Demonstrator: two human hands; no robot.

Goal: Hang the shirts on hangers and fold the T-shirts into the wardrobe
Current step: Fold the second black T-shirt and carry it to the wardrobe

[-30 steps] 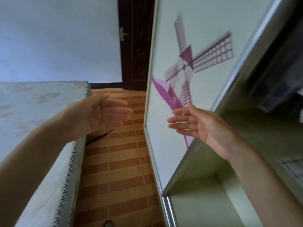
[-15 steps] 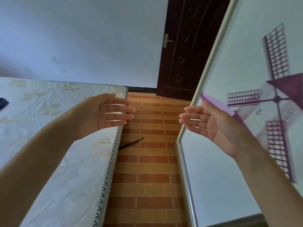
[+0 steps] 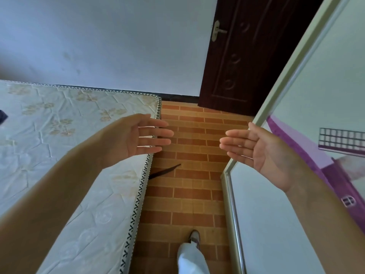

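Empty hands raised between bed and wardrobe

Left hand and right hand spread, palms facing, above brick-patterned floor; mattress left, wardrobe door right, cut off.

Mattress: white quilted cover, faint beige flower print, edge piping white with black zigzag marks. Floor: orange and red-brown brick pattern, pale joints. Wall: plain white. Door: dark brown, brass-coloured handle. Wardrobe door: white panel, purple windmill picture, pale silver frame. Strap on floor: black. Trouser leg: white.
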